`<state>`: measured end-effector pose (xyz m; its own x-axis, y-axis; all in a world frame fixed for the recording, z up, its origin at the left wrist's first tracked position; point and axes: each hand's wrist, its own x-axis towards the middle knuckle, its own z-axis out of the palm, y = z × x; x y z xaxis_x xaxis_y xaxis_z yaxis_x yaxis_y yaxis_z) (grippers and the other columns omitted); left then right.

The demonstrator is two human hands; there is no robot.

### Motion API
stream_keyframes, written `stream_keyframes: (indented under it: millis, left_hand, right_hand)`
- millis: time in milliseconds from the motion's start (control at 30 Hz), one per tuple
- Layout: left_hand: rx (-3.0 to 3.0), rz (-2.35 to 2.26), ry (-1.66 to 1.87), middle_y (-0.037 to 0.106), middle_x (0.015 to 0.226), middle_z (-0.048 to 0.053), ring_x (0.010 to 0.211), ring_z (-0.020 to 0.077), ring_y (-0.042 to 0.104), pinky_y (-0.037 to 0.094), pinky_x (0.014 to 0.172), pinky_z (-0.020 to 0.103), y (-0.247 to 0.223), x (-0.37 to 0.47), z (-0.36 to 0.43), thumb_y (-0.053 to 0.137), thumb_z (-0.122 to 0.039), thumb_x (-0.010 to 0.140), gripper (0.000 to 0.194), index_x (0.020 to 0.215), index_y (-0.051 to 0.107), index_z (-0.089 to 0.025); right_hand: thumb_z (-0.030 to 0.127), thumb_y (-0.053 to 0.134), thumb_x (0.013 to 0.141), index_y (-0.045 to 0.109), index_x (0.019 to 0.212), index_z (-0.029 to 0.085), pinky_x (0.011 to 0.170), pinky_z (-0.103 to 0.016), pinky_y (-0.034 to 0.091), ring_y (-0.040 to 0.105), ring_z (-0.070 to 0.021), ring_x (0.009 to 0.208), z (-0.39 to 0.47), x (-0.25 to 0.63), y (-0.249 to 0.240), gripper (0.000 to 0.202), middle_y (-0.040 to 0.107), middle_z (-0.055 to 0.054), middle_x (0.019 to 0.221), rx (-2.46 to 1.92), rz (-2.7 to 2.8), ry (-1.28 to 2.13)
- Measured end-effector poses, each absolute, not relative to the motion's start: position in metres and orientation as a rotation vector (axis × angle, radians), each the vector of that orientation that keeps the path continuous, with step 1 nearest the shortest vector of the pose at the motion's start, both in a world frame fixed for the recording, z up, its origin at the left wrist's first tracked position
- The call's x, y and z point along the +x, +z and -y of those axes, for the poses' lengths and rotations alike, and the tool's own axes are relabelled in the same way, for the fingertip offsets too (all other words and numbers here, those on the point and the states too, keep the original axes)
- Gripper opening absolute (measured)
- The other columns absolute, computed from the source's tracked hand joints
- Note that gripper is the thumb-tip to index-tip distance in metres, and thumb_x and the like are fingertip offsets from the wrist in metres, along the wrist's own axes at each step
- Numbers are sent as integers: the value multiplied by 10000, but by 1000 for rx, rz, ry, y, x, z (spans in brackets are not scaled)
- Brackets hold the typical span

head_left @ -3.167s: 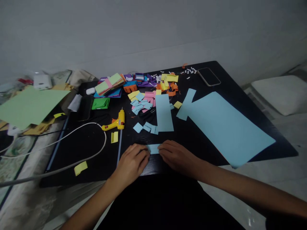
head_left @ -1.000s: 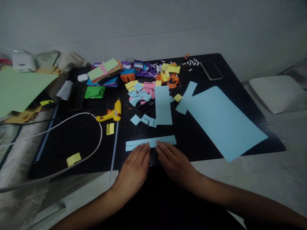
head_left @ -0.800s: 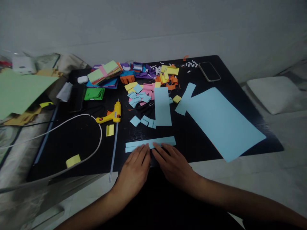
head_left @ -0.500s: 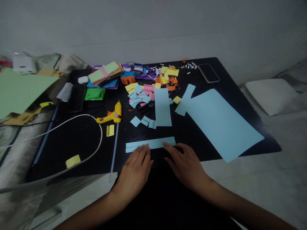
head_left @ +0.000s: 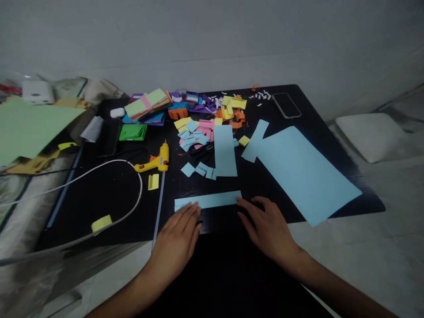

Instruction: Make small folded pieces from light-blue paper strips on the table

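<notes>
A folded light blue paper strip [head_left: 218, 200] lies across the black table near its front edge. My left hand [head_left: 179, 232] rests its fingertips on the strip's left part, fingers extended and close together. At the strip's right end, my right hand [head_left: 266, 223] touches the paper with its index fingertip, the fingers spread. Behind the strip lie small folded blue pieces [head_left: 200, 168] and an upright-lying blue rectangle [head_left: 225, 150]. A large blue sheet [head_left: 306, 172] sits to the right, beside a narrower blue piece [head_left: 256, 140].
A yellow glue gun [head_left: 155, 161] with a clear stick stands left of the strip, near a looping white cable [head_left: 141, 190]. Coloured paper stacks [head_left: 147, 105] and scraps [head_left: 205, 104] line the back. A phone [head_left: 286, 105] lies at the back right.
My right hand has slid right to the strip's end, and my left hand has shifted left. More of the strip's middle shows between them. The view has moved slightly.
</notes>
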<state>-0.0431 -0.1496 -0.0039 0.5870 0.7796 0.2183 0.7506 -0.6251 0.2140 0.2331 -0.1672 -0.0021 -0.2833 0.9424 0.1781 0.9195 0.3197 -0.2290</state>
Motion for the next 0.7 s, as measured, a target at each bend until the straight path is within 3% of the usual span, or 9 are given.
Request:
stream_keyframes:
  millis: [333,433,567,700]
  left_hand:
    - [2565,-1519,403,688,1399,119,1289,294,665,568,1093,537,-1,-79,161,472,-309,1076,355,1369,610,-163]
    - [2553,-1538,433,679,1408,132,1299,311,653,571,1082,532,-3,-78,163,483,-301,1067,355,1361,620,-157]
    - [2579,-1542,471,685,1392,149,1286,333,655,578,1054,530,-5,-73,163,481,-285,1058,364,1360,633,-151]
    - [2601,-1560,437,707,1352,148,1272,339,656,569,1045,527,-6,-71,163,494,-288,1055,343,1324,651,-145]
  right_hand:
    - [247,496,1059,616,1379,128,800,-474,569,667,-363,1084,167,234,-4,362,793,-155,1028,-1637,2290,64]
    - [218,529,1039,621,1344,144,826,-476,564,649,-361,1123,167,231,-8,327,794,-135,1117,-1605,2256,72]
    - [138,568,1003,639,1269,150,929,-476,539,602,-340,1235,162,205,-11,276,735,-108,1326,-1481,2159,89]
    - [166,557,1015,630,1316,156,1044,-454,494,592,-288,1265,151,158,-11,310,704,-94,1382,-1221,2259,278]
